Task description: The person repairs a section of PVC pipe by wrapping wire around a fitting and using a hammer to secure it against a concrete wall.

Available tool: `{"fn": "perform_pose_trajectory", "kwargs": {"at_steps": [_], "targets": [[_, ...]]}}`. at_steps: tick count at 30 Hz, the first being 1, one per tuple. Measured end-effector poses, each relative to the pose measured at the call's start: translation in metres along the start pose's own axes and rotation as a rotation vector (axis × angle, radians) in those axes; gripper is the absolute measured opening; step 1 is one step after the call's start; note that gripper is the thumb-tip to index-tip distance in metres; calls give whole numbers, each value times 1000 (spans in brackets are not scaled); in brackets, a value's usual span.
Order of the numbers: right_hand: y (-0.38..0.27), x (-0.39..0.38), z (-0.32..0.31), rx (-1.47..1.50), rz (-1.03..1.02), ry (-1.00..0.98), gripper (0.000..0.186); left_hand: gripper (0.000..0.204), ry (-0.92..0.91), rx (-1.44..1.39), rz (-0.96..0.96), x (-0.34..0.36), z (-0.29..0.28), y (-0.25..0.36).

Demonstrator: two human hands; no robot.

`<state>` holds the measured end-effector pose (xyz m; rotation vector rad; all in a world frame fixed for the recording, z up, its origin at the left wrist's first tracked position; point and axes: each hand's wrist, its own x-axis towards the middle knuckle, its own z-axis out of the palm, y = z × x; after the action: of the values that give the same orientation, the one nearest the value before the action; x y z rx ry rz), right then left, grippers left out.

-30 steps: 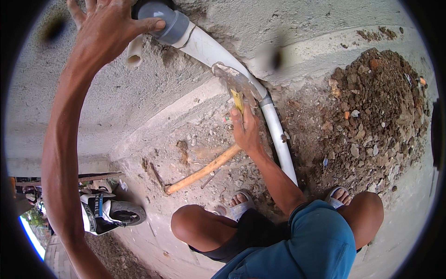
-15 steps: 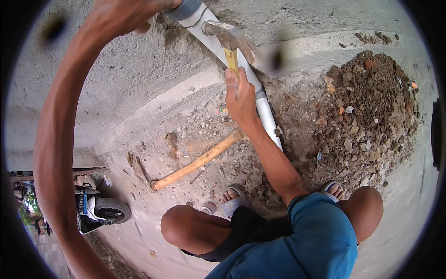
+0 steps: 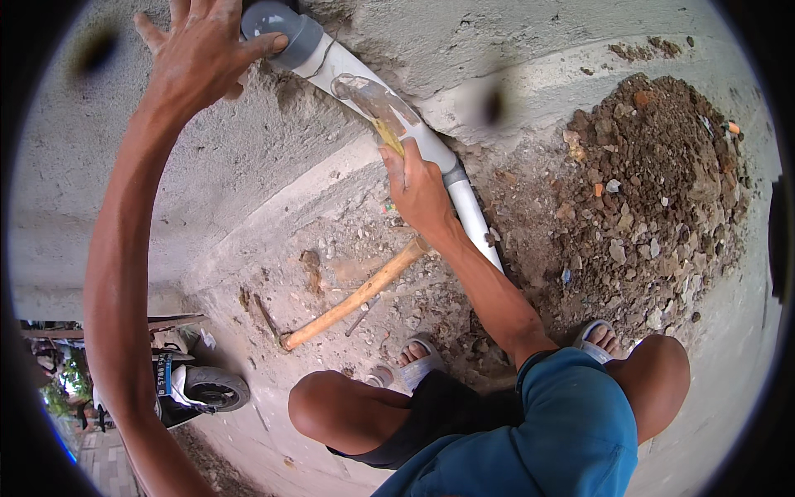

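My right hand (image 3: 422, 192) is wrapped round the short yellowish handle of a hammer (image 3: 378, 103). The hammer's worn metal head lies over the white pipe (image 3: 435, 151), which slants along the foot of the wall. At the pipe's upper end is a dark grey elbow fitting (image 3: 300, 37). Beside it my left hand (image 3: 195, 60) is open with fingers spread toward the rough wall, its thumb against the fitting. A grey collar (image 3: 455, 174) joins the white pipe to a narrower white length (image 3: 472, 214) below my right wrist.
On the ground left of my right forearm lies a long wooden-handled digging tool (image 3: 356, 296), with a thin rod (image 3: 362, 316) beside it. A heap of soil and rubble (image 3: 654, 190) rises at the right. A motorbike wheel (image 3: 217, 388) shows at the lower left.
My left hand has shifted left and its fingers have spread. The hammer has tipped, its head now lying along the pipe. The whole view has shifted a little.
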<state>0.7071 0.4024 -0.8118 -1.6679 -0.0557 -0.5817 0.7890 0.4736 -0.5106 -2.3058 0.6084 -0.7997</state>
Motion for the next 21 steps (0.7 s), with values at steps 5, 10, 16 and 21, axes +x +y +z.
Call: {"fn": "perform_pose_trajectory", "kwargs": {"at_steps": [5, 10, 16, 21], "targets": [[-23, 4, -25, 192, 86, 14, 40, 123, -120, -26, -30, 9, -24, 14], [-42, 94, -21, 396, -57, 96, 47, 122, -61, -128, -15, 6, -24, 12], [-46, 111, 5, 215, -154, 134, 51, 123, 61, -101, -10, 2, -6, 3], [-43, 108, 15, 329, -19, 146, 56, 119, 172, 24, -19, 6, 17, -1]]}}
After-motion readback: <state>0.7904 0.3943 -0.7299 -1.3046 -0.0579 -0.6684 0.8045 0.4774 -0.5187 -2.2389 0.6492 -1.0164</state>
